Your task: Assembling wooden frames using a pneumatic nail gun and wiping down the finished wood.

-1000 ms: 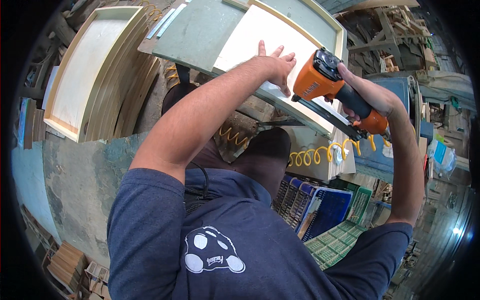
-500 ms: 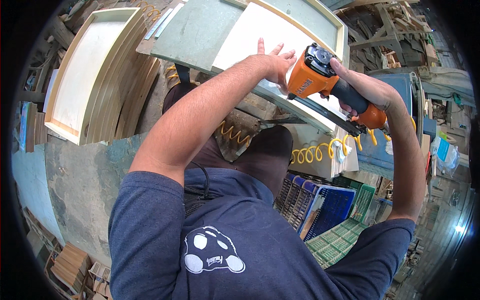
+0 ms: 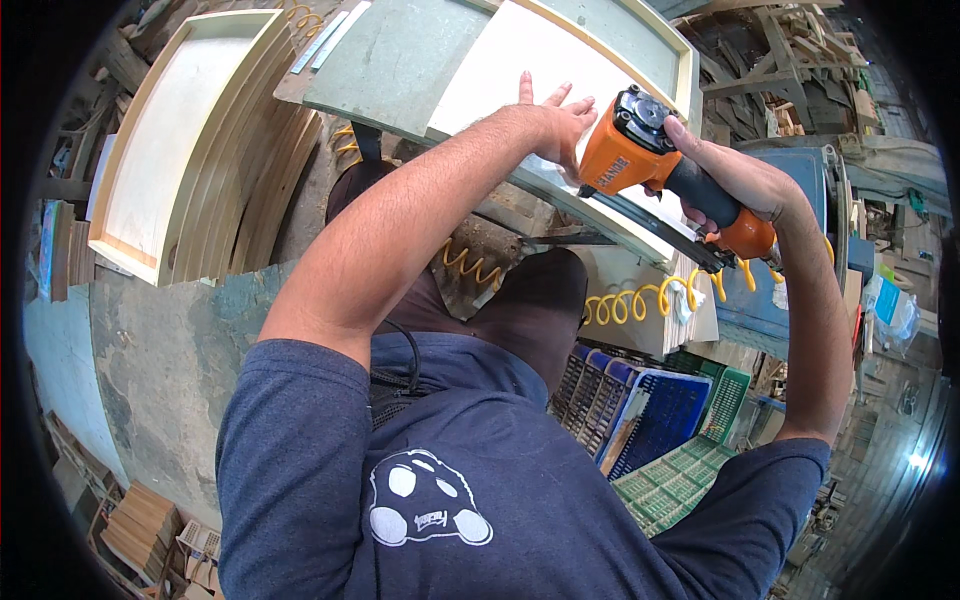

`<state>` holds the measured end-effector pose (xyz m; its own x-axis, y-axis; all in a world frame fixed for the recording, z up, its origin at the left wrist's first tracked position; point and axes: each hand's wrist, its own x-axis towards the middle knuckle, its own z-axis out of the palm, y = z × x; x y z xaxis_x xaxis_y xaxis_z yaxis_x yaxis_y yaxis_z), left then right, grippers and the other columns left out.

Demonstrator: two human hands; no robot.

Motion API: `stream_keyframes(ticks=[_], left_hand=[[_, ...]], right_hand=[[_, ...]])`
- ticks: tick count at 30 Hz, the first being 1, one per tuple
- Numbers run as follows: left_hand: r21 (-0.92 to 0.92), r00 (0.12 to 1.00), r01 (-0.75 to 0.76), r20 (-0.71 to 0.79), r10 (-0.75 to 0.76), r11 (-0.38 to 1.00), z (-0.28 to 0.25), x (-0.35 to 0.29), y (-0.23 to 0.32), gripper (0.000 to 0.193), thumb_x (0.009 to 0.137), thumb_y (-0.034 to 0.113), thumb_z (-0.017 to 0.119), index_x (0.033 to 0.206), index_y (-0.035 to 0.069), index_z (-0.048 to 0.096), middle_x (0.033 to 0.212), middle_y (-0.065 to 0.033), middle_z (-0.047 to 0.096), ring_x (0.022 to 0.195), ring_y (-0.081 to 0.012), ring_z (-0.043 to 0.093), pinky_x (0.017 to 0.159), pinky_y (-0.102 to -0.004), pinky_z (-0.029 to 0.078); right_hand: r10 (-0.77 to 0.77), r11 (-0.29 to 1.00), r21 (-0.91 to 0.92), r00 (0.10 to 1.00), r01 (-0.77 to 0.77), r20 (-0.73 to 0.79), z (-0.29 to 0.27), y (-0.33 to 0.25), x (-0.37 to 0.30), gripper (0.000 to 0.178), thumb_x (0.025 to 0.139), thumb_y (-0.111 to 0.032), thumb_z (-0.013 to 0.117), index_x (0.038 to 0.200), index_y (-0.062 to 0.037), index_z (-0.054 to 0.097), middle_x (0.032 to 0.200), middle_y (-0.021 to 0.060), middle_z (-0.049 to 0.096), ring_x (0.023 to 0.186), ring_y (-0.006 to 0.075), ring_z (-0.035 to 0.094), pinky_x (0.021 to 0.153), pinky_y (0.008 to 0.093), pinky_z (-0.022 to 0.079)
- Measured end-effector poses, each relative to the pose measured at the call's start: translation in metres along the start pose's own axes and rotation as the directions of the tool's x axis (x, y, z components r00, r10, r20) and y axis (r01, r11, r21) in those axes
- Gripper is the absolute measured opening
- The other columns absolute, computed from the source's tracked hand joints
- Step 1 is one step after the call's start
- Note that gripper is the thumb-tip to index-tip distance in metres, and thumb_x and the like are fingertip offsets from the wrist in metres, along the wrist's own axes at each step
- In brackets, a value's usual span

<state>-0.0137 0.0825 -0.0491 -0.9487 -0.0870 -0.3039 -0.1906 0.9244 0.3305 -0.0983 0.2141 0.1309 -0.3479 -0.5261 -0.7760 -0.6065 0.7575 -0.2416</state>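
Observation:
My right hand (image 3: 722,178) grips the black handle of an orange pneumatic nail gun (image 3: 622,152). The gun's nose points down at the near edge of a white panel (image 3: 482,82); whether it touches is hard to see. Lying on the panel, my left hand (image 3: 562,122) has its fingers spread, just left of the gun. A thin wooden frame (image 3: 578,42) stands along the far side of the white panel. Both panel and frame rest on a grey-green tabletop (image 3: 400,62). A yellow coiled air hose (image 3: 640,300) hangs below the gun's rear end.
At the left stands a stack of shallow wooden trays (image 3: 185,130). Blue crates (image 3: 655,420) and a green crate (image 3: 675,485) sit below at the right. Two light strips (image 3: 330,45) lie at the table's left corner. Scrap wood (image 3: 775,70) is piled at the far right.
My left hand and the nail gun have shifted very slightly to the right. Otherwise the scene looks the same.

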Motion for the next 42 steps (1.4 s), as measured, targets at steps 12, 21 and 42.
stream_keyframes(ticks=[12, 21, 42], left_hand=[[0.001, 0.999, 0.013, -0.043, -0.013, 1.0, 0.006, 0.002, 0.002, 0.109, 0.066, 0.064, 0.071, 0.149, 0.022, 0.013, 0.156, -0.0014, 0.004, 0.143, -0.0281, -0.003, 0.102, -0.0727, -0.007], [-0.027, 1.0, 0.007, 0.015, -0.006, 1.0, -0.008, -0.008, 0.002, 0.108, 0.069, 0.065, 0.066, 0.149, 0.018, 0.009, 0.156, 0.0009, 0.0, 0.143, -0.0257, -0.005, 0.104, -0.0718, -0.007], [0.328, 0.844, -0.17, -0.438, 0.309, 0.929, 0.057, -0.043, 0.058, 0.072, 0.08, 0.021, 0.066, 0.142, 0.018, 0.031, 0.143, -0.0128, 0.033, 0.135, -0.033, 0.028, 0.103, -0.0667, 0.021]], right_hand=[[0.009, 0.999, 0.031, 1.0, -0.009, 0.002, 0.005, -0.004, -0.006, 0.097, 0.072, -0.087, 0.031, 0.101, 0.0013, 0.06, 0.057, 0.0035, 0.053, 0.046, 0.01, 0.056, 0.041, 0.0249, 0.052], [-0.017, 0.995, 0.095, 1.0, 0.016, 0.006, 0.001, 0.034, -0.047, 0.085, 0.081, -0.079, 0.029, 0.096, -0.002, 0.06, 0.06, 0.0009, 0.055, 0.049, 0.0091, 0.058, 0.044, 0.023, 0.052], [-0.081, 0.93, 0.285, 0.888, 0.23, -0.453, 0.307, 0.141, -0.064, 0.082, 0.079, -0.02, 0.063, 0.146, -0.014, 0.016, 0.114, 0.0242, 0.057, 0.1, 0.0416, 0.057, 0.084, 0.0464, 0.047]])
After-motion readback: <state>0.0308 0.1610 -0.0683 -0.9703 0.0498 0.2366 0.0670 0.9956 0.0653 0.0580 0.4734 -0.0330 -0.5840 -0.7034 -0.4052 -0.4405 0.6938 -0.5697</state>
